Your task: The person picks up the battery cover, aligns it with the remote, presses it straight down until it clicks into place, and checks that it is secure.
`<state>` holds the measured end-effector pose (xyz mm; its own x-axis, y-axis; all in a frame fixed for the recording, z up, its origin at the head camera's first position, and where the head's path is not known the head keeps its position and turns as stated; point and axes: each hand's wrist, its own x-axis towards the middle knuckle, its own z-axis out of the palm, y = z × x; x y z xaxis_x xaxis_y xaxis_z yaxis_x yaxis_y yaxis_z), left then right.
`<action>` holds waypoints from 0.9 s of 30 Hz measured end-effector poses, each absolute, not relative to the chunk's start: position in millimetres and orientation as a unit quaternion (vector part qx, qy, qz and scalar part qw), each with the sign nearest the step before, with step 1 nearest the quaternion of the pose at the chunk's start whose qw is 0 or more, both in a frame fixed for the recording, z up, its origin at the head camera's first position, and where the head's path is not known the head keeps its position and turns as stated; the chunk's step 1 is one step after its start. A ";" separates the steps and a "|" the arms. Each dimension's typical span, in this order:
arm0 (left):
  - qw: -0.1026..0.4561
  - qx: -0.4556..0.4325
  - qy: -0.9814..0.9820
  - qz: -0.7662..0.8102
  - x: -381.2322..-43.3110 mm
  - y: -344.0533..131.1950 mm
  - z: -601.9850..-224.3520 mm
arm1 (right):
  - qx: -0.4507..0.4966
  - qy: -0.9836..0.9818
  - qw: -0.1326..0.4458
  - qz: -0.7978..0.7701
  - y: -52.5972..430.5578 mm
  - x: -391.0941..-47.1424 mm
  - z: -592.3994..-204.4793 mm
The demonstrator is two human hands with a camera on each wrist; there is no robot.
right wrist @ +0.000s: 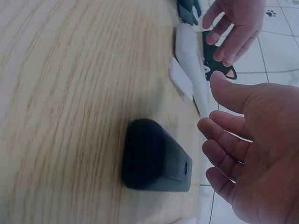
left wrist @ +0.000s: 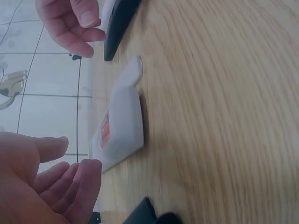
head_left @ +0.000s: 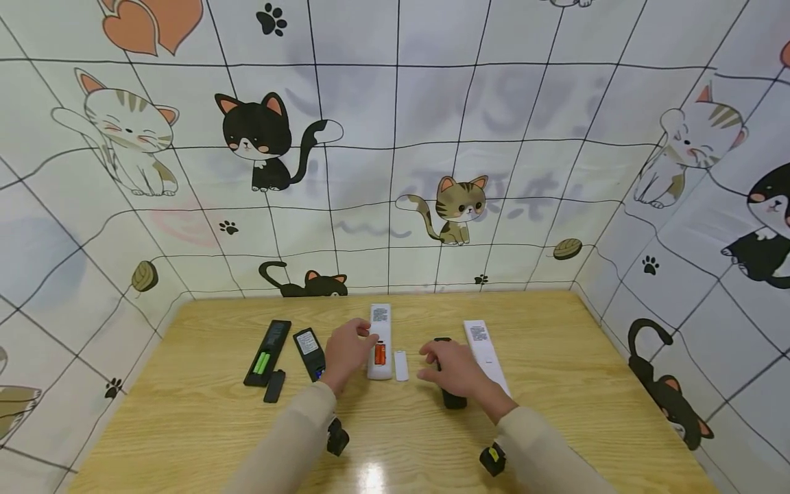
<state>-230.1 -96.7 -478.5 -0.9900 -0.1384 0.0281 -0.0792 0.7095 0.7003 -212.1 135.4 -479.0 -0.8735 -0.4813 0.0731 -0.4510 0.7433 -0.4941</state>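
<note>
A white remote control (head_left: 380,319) lies back side up in the middle of the table, orange batteries (head_left: 379,354) showing in its uncovered compartment. Just left of it my left hand (head_left: 347,351) hovers with loosely bent fingers, holding nothing in the left wrist view. To the remote's right lies its white battery cover (head_left: 401,367). My right hand (head_left: 457,368) is held above a black remote (head_left: 455,401) and hides much of it in the head view. In the right wrist view that hand's fingers (right wrist: 224,154) are relaxed and apart from the black remote.
At the left lie a black remote (head_left: 279,336) with green batteries (head_left: 262,362), a black cover (head_left: 274,386) and another dark remote (head_left: 307,344), partly behind my left hand. A second white remote (head_left: 484,346) lies at the right. Cat-patterned cloth (head_left: 364,171) surrounds the wooden table (head_left: 543,384).
</note>
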 end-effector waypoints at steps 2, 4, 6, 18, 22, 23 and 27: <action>0.039 0.064 -0.924 -0.375 -231.1 -100.9 -480.1 | -0.252 0.935 0.030 -0.249 131.3 -213.9 -480.8; 0.038 0.065 -0.925 -0.373 -231.6 -104.9 -481.0 | -0.252 0.935 0.035 -0.245 127.4 -215.4 -481.8; 0.039 0.063 -0.925 -0.372 -232.1 -108.0 -481.4 | -0.249 0.937 0.041 -0.242 123.6 -217.0 -482.9; 0.040 0.078 -0.921 -0.380 -234.6 -118.7 -480.1 | -0.246 0.944 0.053 -0.214 103.2 -223.8 -481.0; 0.036 0.081 -0.919 -0.385 -238.6 -118.2 -487.0 | -0.235 0.950 0.052 -0.198 98.1 -227.5 -483.8; 0.036 0.082 -0.918 -0.386 -239.8 -117.8 -488.6 | -0.232 0.951 0.053 -0.196 97.1 -228.4 -485.1; 0.028 0.086 -0.916 -0.390 -243.6 -116.2 -491.4 | -0.232 0.955 0.049 -0.178 94.1 -231.6 -489.8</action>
<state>-243.6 -116.2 -491.4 -0.9836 -0.1795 -0.0158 -0.1358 0.6805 0.7201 -231.6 94.1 -489.8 -0.8879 -0.4600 -0.0100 -0.4253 0.8289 -0.3634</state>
